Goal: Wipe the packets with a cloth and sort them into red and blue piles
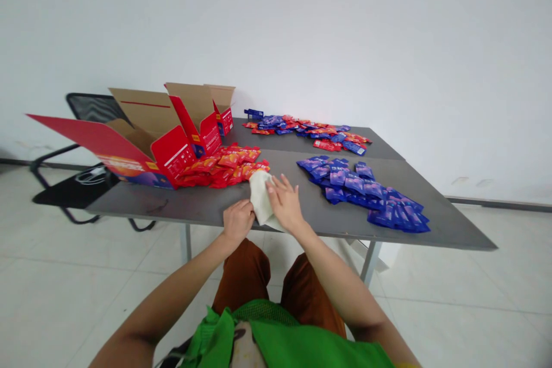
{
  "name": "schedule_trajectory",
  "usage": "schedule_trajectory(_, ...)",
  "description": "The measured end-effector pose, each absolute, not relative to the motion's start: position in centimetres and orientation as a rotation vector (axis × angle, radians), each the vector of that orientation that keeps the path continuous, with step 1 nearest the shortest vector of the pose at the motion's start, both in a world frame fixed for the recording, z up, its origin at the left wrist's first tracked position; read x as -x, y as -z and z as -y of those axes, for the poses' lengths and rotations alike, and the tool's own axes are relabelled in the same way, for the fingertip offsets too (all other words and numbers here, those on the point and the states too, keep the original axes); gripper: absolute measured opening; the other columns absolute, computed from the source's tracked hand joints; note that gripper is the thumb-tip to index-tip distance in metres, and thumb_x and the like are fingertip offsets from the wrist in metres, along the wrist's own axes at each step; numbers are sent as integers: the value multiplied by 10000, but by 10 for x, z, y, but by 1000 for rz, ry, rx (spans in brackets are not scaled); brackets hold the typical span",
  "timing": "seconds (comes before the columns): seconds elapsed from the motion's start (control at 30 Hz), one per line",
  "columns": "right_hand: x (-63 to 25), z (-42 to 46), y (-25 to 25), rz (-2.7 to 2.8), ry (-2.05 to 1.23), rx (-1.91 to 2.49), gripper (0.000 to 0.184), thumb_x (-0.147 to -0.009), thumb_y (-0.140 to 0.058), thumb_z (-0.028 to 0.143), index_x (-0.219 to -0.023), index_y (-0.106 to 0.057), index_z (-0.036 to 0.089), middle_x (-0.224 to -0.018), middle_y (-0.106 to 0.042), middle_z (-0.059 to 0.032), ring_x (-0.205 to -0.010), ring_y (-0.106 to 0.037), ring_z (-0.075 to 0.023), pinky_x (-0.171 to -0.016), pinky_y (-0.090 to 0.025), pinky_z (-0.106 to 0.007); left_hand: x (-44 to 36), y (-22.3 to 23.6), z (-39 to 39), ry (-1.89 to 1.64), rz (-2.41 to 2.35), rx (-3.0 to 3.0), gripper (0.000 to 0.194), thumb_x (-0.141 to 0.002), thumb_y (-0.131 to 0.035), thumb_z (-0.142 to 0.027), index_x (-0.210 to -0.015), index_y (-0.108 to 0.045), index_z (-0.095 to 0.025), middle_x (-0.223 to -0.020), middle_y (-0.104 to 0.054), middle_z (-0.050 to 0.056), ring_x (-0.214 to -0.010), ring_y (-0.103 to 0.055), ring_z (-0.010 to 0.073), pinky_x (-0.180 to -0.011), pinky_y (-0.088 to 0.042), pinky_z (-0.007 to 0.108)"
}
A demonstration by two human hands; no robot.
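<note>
A pale cream bag or cloth (260,196) lies at the near edge of the grey table (207,204). My left hand (237,221) is curled, pinching its near left edge. My right hand (283,202) rests flat on top of it with fingers stretched out. Just beyond lies a heap of red sachets (226,165). A heap of blue sachets (366,194) spreads to the right of my hands.
An open red cardboard box (150,137) with raised flaps stands on the table's left. A mixed pile of red and blue sachets (308,129) lies at the far edge. A black chair (81,184) stands left of the table. White wall behind, tiled floor around.
</note>
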State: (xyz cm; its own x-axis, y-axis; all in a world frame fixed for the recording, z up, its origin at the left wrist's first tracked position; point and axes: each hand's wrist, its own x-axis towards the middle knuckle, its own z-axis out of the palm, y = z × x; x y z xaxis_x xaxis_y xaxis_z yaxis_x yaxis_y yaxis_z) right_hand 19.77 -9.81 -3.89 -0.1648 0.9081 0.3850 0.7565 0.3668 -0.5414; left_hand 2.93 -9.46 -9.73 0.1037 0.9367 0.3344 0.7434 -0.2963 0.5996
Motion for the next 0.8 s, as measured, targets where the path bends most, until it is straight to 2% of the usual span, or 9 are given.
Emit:
schedule_trajectory(0.07, -179, 101, 53, 2154, -191, 1450, 462, -961, -337, 441, -1343, -510, 248, -1427, -466, -42, -1387, -260, -276, -1117, -41, -553, -28, 96, 93, -843, -1802, -2147, 186, -798, -485, -163, -676, -620, -204, -889, -687, 116, -887, -584, 235, -797, -368, 305)
schedule_trajectory(0.17, -170, 101, 67, 2281, -143, 1449, 578, -941, -365, 517, -1421, -408, 198, -1413, -480, -75, -1355, -326, -256, -1135, -49, -475, -28, 93, 93, -775, -1912, -2143, 196, -795, -476, -160, -655, -607, -204, -788, -658, 87, -788, -570, 205, -688, -330, 279)
schedule_trajectory(0.27, -182, 94, 71, 2304, -140, 1462, 599, -954, -300, 554, -1402, -432, 179, -1389, -507, -83, -1351, -339, -239, -1128, -111, -438, -31, 93, 94, -846, -1849, -2140, 183, -817, -502, -224, -683, -627, -214, -788, -646, 77, -812, -559, 206, -672, -309, 268)
schedule_trajectory(0.37, -206, 87, 72, 2212, -140, 1635, 608, -962, -267, 561, -1391, -449, 171, -1396, -496, -95, -1359, -329, -244, -1113, -150, -446, -31, 97, 95, -994, -1711, -2089, 204, -850, -516, -320, -735, -660, -234, -822, -658, 82, -833, -546, 212, -708, -319, 266)
schedule_trajectory(0.5, -229, 88, 74, 2086, -75, 1833, 627, -964, -257, 551, -1405, -432, 141, -1407, -478, -120, -1366, -314, -277, -1121, -89, -496, -33, 101, 94, -1085, -1630, -2046, 168, -847, -537, -320, -816, -683, -242, -853, -671, 100, -826, -534, 222, -729, -324, 274)
schedule_trajectory(0.63, -212, 95, 71, 2211, -32, 1669, 598, -954, -302, 533, -1410, -432, 170, -1421, -466, -95, -1374, -299, -279, -1135, -16, -487, -36, 94, 92, -945, -1699, -2142, 209, -869, -476, -254, -765, -656, -237, -827, -659, 96, -824, -532, 220, -684, -307, 274)
schedule_trajectory(0.7, -195, 97, 69, 2258, -41, 1580, 580, -945, -325, 521, -1402, -446, 184, -1417, -472, -79, -1380, -288, -270, -1138, -35, -473, -36, 90, 92, -823, -1786, -2235, 228, -869, -454, -217, -750, -647, -232, -826, -654, 89, -806, -538, 214, -655, -292, 280)
schedule_trajectory(0.8, -181, 97, 64, 2317, -68, 1512, 581, -916, -407, 491, -1374, -479, 141, -1380, -512, -106, -1355, -334, -268, -1134, -115, -431, -35, 88, 95, -722, -1875, -2294, 209, -853, -470, -198, -752, -650, -230, -809, -648, 82, -759, -544, 210, -619, -265, 293)
